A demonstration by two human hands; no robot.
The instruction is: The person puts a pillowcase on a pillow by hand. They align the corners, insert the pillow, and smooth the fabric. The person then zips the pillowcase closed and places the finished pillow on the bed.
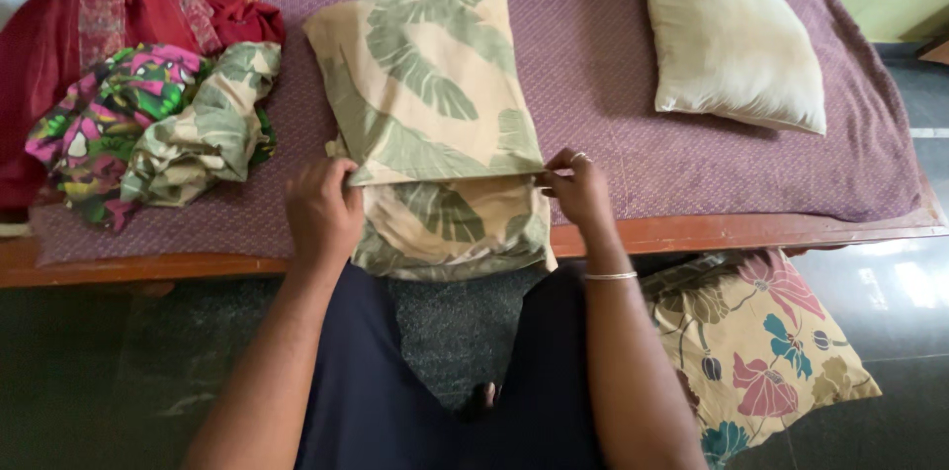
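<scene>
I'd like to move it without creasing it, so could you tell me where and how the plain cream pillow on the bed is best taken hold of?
Probably by its two long side edges, one hand on each, coming from the bed's front edge. The cream pillow lies flat and bare on the purple bedspread, tilted slightly, nothing on it. It looks plump and soft, so a one-corner pinch would likely let it sag.

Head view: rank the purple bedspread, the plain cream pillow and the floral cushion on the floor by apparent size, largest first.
1. Purple bedspread, clearly largest.
2. Plain cream pillow and floral cushion look alike; the cushion sits nearer the camera and partly hidden, so no ranking.
</scene>
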